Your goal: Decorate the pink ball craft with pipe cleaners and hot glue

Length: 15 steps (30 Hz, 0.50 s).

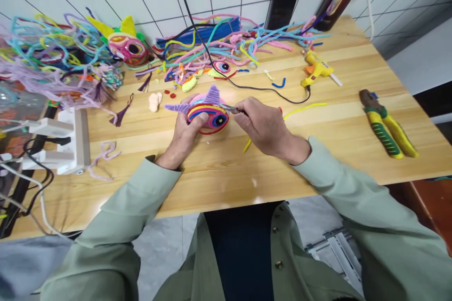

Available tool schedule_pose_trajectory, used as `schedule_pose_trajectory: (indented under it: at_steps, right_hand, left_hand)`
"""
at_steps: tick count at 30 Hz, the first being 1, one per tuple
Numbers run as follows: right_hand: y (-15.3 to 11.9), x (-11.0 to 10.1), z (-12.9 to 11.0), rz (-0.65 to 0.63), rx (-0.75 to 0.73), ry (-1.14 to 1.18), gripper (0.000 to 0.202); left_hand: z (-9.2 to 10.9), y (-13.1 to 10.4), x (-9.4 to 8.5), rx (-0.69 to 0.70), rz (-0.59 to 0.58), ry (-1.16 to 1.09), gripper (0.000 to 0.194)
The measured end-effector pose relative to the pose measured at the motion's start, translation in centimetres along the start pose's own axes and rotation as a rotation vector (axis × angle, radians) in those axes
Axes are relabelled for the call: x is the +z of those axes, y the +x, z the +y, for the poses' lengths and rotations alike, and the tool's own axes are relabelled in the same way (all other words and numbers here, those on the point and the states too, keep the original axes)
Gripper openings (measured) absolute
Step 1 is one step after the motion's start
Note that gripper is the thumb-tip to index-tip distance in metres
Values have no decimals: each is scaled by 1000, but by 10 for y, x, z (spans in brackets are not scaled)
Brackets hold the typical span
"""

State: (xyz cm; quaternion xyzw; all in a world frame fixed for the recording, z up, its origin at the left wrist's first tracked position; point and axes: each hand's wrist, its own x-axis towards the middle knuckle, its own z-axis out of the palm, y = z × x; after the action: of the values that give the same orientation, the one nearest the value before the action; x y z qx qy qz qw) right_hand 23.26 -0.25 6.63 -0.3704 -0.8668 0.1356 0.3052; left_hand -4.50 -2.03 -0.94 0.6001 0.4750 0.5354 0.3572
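Note:
My left hand (185, 134) is closed around a striped pipe-cleaner fish-like head (210, 117) with a blue-ringed eye and two purple pointed ears. Its thumb presses on the striped front. From the right, my right hand (263, 127) grips a small dark metal tool (233, 109). The tool's tip touches the head's upper right side, beside the eye. Fingers hide most of the tool, so I cannot tell its exact kind. A yellow pipe cleaner (305, 109) lies on the table behind my right hand.
A yellow glue gun (316, 69) with a black cord stands at the back right. Yellow-green pliers (386, 124) lie at right. Tangled pipe cleaners (60, 56) and a finished-looking head (129, 47) sit along the wall. A white power strip (72, 141) is at left.

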Motion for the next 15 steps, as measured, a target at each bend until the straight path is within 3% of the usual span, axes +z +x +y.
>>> schedule_pose_trajectory:
  at_steps: [9,15]
  right_hand:
    - [0,5,-2,-48,-46,-80,63]
    - [2,9,-4,-41,-69,-150,68]
  left_hand:
    - [3,0,1,-61,67,-78,79]
    - [6,1,1,-48,33,-24,76]
